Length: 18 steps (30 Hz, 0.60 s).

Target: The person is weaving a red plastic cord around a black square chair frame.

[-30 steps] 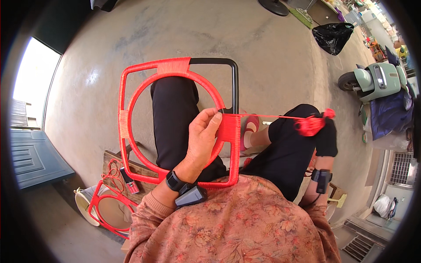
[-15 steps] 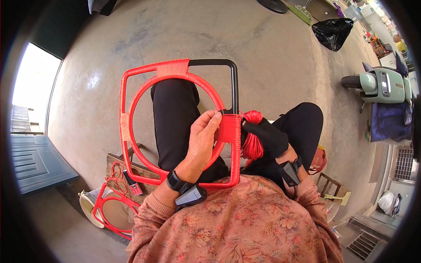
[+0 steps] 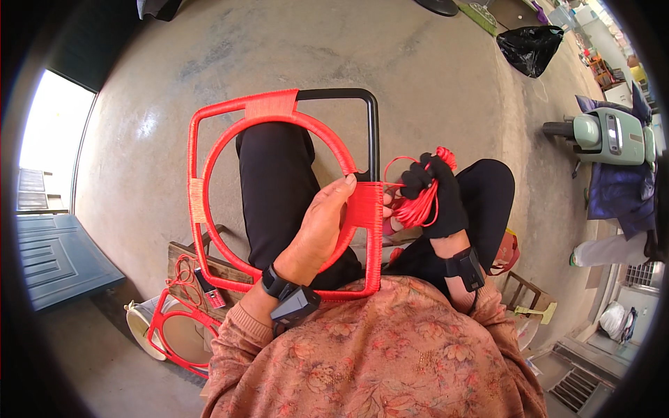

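By the left hand (image 3: 319,224), the part-wrapped frame (image 3: 364,202) is pinched over the left thigh (image 3: 274,184); in the black-gloved right hand (image 3: 448,209), the red cord bundle (image 3: 418,209) is clasped. Cord-winding seems underway; the slack loop (image 3: 398,158) should be drawn taut.

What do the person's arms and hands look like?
The left hand is bare; the right hand wears a black glove. The sleeves are orange-brown with ribbed cuffs. A black band and dark boxy gadget are on the left, another gadget on the right.
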Each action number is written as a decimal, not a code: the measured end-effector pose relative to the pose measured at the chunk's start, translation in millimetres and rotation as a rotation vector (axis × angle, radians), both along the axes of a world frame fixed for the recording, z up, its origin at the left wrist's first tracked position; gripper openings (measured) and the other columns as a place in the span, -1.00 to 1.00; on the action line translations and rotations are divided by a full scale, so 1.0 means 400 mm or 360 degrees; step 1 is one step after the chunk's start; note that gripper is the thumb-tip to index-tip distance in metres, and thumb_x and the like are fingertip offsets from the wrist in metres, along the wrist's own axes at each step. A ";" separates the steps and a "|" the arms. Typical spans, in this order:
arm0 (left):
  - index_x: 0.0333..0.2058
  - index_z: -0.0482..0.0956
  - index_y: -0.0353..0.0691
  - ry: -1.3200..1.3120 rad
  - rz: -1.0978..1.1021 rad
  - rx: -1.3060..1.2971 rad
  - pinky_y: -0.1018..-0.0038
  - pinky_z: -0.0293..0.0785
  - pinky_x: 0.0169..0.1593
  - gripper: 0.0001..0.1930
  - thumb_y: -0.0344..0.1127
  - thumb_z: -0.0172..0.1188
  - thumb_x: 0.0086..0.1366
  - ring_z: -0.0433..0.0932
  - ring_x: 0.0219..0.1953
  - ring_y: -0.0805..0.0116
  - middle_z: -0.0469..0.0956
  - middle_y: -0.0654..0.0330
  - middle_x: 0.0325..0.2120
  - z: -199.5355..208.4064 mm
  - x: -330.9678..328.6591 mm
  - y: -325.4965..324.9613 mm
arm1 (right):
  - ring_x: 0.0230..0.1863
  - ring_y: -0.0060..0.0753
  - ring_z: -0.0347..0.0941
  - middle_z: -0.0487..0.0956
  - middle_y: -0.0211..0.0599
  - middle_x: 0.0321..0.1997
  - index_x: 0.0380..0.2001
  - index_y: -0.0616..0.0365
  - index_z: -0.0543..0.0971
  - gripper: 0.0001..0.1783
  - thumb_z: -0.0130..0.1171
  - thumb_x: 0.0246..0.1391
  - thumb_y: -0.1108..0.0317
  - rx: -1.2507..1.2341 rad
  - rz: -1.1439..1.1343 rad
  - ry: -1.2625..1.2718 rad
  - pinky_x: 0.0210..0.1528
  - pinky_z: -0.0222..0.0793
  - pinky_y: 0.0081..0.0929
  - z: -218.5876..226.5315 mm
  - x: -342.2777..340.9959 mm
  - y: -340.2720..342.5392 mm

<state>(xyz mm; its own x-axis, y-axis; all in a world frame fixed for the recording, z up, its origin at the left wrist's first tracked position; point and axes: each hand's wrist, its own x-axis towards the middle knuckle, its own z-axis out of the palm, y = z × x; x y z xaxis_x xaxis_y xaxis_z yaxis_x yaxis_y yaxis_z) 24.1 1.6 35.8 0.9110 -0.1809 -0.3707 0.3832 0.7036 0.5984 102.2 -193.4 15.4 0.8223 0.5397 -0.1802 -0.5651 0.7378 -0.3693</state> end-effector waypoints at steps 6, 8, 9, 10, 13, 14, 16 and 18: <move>-0.11 0.45 -0.41 -0.0021 0.0067 0.0008 0.32 0.58 -0.06 -0.65 -0.19 -0.16 0.51 0.65 -0.20 0.16 0.61 -0.06 -0.20 -0.031 -0.008 -0.004 | -0.44 -0.40 0.43 0.37 -0.41 -0.55 -0.42 0.07 0.42 -0.76 0.09 0.22 0.16 -0.0804 -0.0084 0.0009 -0.44 0.33 -0.55 -0.016 0.001 -0.056; -0.13 0.47 -0.36 0.0001 0.0179 0.0118 0.37 0.58 -0.09 -0.72 -0.24 -0.08 0.49 0.64 -0.24 0.24 0.62 0.03 -0.24 -0.049 -0.008 -0.002 | -0.40 -0.36 0.53 0.49 -0.33 -0.48 -0.32 0.12 0.47 -0.75 0.11 0.21 0.15 -0.1174 0.0048 -0.0006 -0.40 0.42 -0.53 0.005 0.018 -0.079; -0.14 0.47 -0.34 0.0016 0.0257 0.0214 0.39 0.58 -0.11 -0.76 -0.26 -0.04 0.48 0.64 -0.26 0.28 0.62 0.08 -0.26 -0.057 -0.006 -0.001 | -0.39 -0.34 0.56 0.54 -0.29 -0.43 -0.25 0.14 0.48 -0.74 0.12 0.20 0.16 -0.1351 0.0220 -0.0069 -0.38 0.46 -0.51 0.026 0.038 -0.101; -0.16 0.48 -0.32 0.0061 0.0329 0.0272 0.41 0.58 -0.12 -0.80 -0.29 0.00 0.46 0.63 -0.28 0.32 0.62 0.13 -0.28 -0.063 -0.006 -0.001 | -0.37 -0.32 0.60 0.59 -0.24 -0.38 -0.18 0.17 0.50 -0.71 0.14 0.19 0.17 -0.1654 0.0344 -0.0084 -0.36 0.50 -0.49 0.040 0.055 -0.111; 0.00 0.41 -0.33 -0.0018 0.0356 0.0488 0.51 0.51 -0.11 -0.68 -0.23 0.12 0.42 0.56 -0.23 0.39 0.57 0.15 -0.20 -0.063 -0.010 -0.001 | -0.48 -0.36 0.58 0.62 -0.21 -0.33 -0.05 0.21 0.46 -0.62 0.22 0.14 0.22 -0.2260 -0.0164 -0.0484 -0.39 0.51 -0.42 0.065 0.091 -0.089; 0.04 0.37 -0.33 -0.0110 0.0440 0.0600 0.49 0.50 -0.09 -0.64 -0.24 0.15 0.39 0.55 -0.19 0.39 0.56 0.14 -0.16 -0.059 -0.012 -0.008 | -0.39 -0.27 0.60 0.61 -0.21 -0.27 0.01 0.21 0.43 -0.55 0.26 0.05 0.32 -0.2451 -0.0292 -0.0721 -0.32 0.53 -0.32 0.075 0.093 -0.071; 0.13 0.30 -0.34 -0.0316 0.0602 0.0820 0.47 0.49 -0.05 -0.52 -0.25 0.21 0.35 0.53 -0.10 0.38 0.53 0.11 -0.08 -0.046 -0.013 -0.028 | -0.31 -0.20 0.60 0.61 -0.21 -0.20 0.01 0.16 0.45 -0.55 0.24 0.01 0.35 -0.2908 -0.0608 -0.1767 -0.26 0.53 -0.27 0.092 0.077 -0.011; 0.19 0.22 -0.35 -0.0487 0.0714 0.1207 0.46 0.48 -0.03 -0.44 -0.29 0.23 0.32 0.50 -0.06 0.38 0.49 0.08 -0.03 -0.032 -0.013 -0.036 | -0.24 -0.13 0.59 0.59 -0.19 -0.13 -0.01 0.13 0.47 -0.56 0.20 -0.03 0.40 -0.2890 -0.0822 -0.2753 -0.19 0.52 -0.22 0.118 0.053 0.050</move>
<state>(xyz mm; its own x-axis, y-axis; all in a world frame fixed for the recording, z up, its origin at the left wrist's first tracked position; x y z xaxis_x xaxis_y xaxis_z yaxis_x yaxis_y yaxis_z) 18.8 -12.6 23.0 0.9146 0.4039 0.0220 -0.0800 0.1273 0.9886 123.3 -173.3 62.5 0.6256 0.5182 0.5832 0.7213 -0.6690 -0.1795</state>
